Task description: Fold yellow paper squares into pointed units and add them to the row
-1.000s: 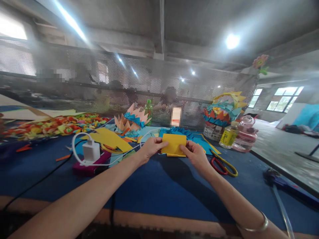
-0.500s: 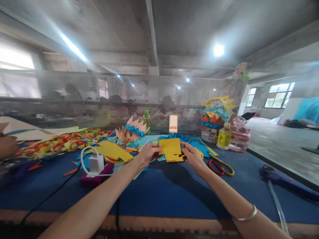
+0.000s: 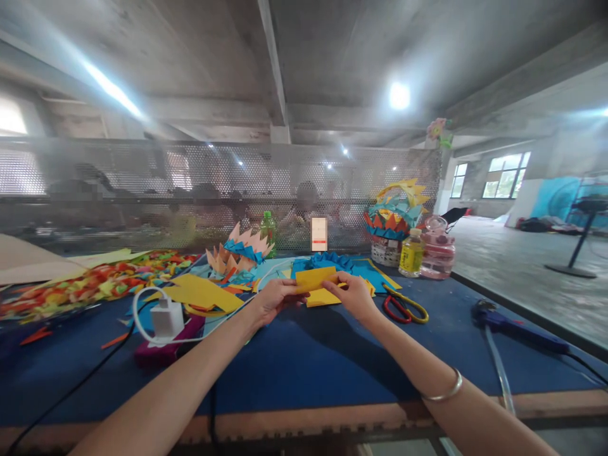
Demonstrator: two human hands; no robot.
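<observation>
A piece of yellow paper [image 3: 314, 278], looking folded to a narrow strip, is held up between my two hands. My left hand [image 3: 275, 299] grips its left end, fingers beneath and thumb on top. At the right end, my right hand [image 3: 354, 294] pinches the paper's lower edge. Under it lies more yellow paper [image 3: 325, 297], partly hidden by my fingers. Just behind sit blue paper sheets [image 3: 375, 273] and a blue zigzag paper strip [image 3: 327, 259]. Red and yellow-handled scissors [image 3: 406, 309] rest to the right of my right hand.
Left are a white charger [image 3: 167, 318] on a purple box [image 3: 190, 335], yellow sheets [image 3: 206, 294] and colourful paper scraps [image 3: 109, 278]. Pointed paper crowns [image 3: 242, 248], a decorated basket [image 3: 387, 250], a yellow-labelled bottle [image 3: 411, 254] and a pink jug [image 3: 437, 256] stand behind. A glue gun [image 3: 517, 328] lies right.
The yellow paper in my hands has gone from a squarish sheet to a narrower strip. My right fingers have shifted onto its lower edge. The view has turned slightly right.
</observation>
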